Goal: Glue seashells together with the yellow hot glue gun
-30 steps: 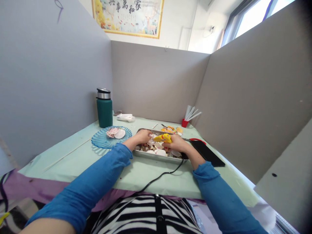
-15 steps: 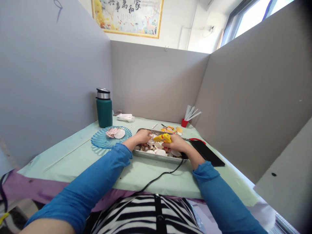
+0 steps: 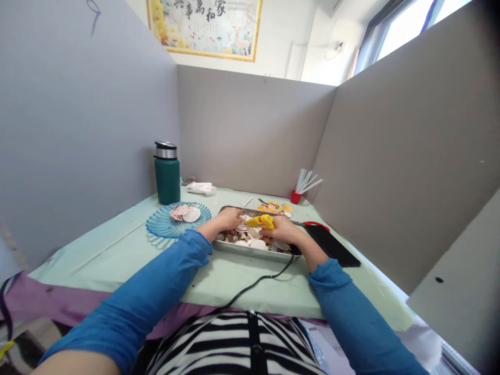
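Observation:
My right hand (image 3: 282, 229) is wrapped round a yellow glue gun (image 3: 262, 222), its nozzle pointing left toward my other hand. With fingertips pinched, my left hand (image 3: 231, 219) holds a pale shell (image 3: 242, 224) close to the nozzle; its edges are partly hidden. Both hands are over a metal tray (image 3: 250, 251) filled with small shells and white discs (image 3: 257, 244). A black cord (image 3: 255, 283) runs from the tray's right end down to the table's front edge. To the left, a blue glass plate (image 3: 156, 225) bears pinkish shells (image 3: 179, 211) and a white disc (image 3: 191, 214).
A green bottle (image 3: 167, 179) stands behind the plate. At the back right are orange pieces (image 3: 275, 207) and a red cup (image 3: 296, 197) of glue sticks. Red-handled scissors (image 3: 317, 225) lie by a black flat slab (image 3: 334, 247). Grey partitions (image 3: 253, 130) enclose the table.

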Tool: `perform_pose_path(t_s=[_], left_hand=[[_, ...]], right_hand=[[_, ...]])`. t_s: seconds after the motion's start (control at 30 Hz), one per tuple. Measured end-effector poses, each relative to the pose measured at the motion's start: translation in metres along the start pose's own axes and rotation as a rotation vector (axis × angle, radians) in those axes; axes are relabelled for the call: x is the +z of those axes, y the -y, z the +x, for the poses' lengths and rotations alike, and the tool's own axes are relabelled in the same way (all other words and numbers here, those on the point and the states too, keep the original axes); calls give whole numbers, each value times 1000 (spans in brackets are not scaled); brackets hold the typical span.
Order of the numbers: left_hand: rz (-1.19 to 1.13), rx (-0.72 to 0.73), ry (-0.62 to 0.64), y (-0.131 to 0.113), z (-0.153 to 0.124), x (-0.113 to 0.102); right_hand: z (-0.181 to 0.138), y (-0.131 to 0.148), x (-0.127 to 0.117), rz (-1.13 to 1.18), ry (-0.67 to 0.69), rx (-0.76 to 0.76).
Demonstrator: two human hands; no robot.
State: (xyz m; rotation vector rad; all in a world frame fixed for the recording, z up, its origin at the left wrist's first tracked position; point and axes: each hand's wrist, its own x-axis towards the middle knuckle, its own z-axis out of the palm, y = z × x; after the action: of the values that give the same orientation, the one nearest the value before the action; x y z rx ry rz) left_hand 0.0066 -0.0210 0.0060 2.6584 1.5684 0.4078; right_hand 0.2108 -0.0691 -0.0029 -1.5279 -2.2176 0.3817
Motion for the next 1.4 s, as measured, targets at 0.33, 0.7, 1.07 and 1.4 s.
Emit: perform_pose_path(t_s=[0.33,0.7,1.07,1.4], left_hand=[[8,-1,7,-1,-1,-1],[16,5,4,-1,-1,-1],[16,20,-21,-1,-1,1],[36,30,-26,1,0,2]], right_hand=[[-1,2,0,-43,-20,-13],[-1,3,-1,-38,-23,-6],[-1,2,1,-33,-31,-3],[-1,3,-1,-70,-28,-15]])
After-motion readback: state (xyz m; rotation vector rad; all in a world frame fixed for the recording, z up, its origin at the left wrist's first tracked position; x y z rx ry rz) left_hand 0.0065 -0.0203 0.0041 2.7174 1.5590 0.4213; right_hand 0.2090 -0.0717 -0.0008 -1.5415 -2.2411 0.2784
